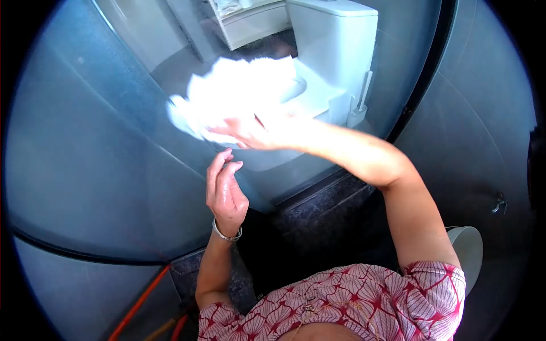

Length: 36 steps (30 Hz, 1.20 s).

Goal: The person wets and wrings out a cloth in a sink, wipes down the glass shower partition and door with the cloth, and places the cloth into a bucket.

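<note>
My right hand [250,132] is stretched forward across my body and holds a bunched white cloth [239,85], its detail washed out by glare. The cloth is in front of or against a curved glass panel [114,159]; whether it touches cannot be made out. Below it, my left hand [226,187] is raised with loosely bent fingers and nothing in them. Its palm looks wet, and a bracelet [227,231] circles the wrist. Cloth and glare hide some of the right fingers.
Beyond the glass stand a white toilet [333,51] and a toilet brush in its holder [358,111]. A white bucket [469,250] is by my right side. An orange hose or handle [139,304] lies low on the left. A small metal hook [500,203] is on the right wall.
</note>
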Tool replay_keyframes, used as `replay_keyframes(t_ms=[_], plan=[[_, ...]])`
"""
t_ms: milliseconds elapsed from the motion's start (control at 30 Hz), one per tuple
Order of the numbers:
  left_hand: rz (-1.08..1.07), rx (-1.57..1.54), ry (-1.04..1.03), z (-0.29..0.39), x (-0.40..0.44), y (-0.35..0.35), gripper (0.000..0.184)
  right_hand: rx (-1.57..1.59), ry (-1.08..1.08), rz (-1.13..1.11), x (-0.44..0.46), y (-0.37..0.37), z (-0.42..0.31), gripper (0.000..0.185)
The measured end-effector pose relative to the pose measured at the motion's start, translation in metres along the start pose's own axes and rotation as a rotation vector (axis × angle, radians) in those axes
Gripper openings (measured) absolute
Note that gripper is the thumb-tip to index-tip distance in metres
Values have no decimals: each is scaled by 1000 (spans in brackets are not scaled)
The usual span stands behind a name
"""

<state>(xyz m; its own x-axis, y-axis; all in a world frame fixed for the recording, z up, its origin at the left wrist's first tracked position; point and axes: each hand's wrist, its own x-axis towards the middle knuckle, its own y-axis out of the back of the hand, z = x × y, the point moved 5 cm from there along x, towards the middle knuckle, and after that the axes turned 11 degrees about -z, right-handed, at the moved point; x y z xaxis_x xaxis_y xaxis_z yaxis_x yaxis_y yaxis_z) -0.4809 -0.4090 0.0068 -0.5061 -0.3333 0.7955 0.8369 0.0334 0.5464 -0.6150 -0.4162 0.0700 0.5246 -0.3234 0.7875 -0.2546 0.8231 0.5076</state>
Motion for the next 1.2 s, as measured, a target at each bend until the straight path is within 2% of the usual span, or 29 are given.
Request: replay_keyframes(t_ms=[67,133,167,233,267,300,333,367,433,500,533,600,633,700,767,833,933,1067,1200], plan=[[-17,-8,22,-1,-1,3,16,171,28,117,-48,-17,-20,40],[-47,33,-8,2,-4,7,17,309,-58,-147,-73,-43,-41,36],[-71,90,-36,18,-14,15,18,319,-41,-138,-88,-34,-55,36],[-148,160,-118,32,-2,22,21,413,-79,-552,-114,-48,-55,37],[-231,340,-181,36,7,22,21,461,-184,-789,-93,-25,-49,42],[-312,523,-239,35,11,21,21,457,-177,-790,-98,-34,-47,42],[-370,586,-180,17,11,17,21,420,-159,-620,-105,-46,-39,45],[-378,645,-252,2,11,15,27,383,-146,-448,-95,-39,-31,48],[-421,655,-317,-12,5,19,33,455,-151,-515,-86,-37,-11,53],[-377,589,-264,-15,12,20,37,-526,321,-233,-68,-25,-2,51],[-359,555,-254,-15,12,21,36,-556,335,-195,-38,-7,2,51],[-334,504,-303,-12,9,28,39,-238,35,-215,18,48,11,46],[-345,508,-314,-7,12,29,40,-145,-78,-237,27,28,38,50],[-354,523,-321,-7,13,30,37,-323,19,-65,91,81,27,47],[-393,540,-310,-3,14,34,33,-316,16,12,127,100,37,46],[-531,631,-322,5,18,32,29,-296,-3,58,156,119,46,46],[-586,678,-365,4,16,31,26,-201,-71,52,183,131,61,44],[-693,636,-339,-1,22,26,20,132,-170,9,201,134,78,43],[-621,646,-395,6,22,22,15,696,-263,-49,205,122,89,41]])
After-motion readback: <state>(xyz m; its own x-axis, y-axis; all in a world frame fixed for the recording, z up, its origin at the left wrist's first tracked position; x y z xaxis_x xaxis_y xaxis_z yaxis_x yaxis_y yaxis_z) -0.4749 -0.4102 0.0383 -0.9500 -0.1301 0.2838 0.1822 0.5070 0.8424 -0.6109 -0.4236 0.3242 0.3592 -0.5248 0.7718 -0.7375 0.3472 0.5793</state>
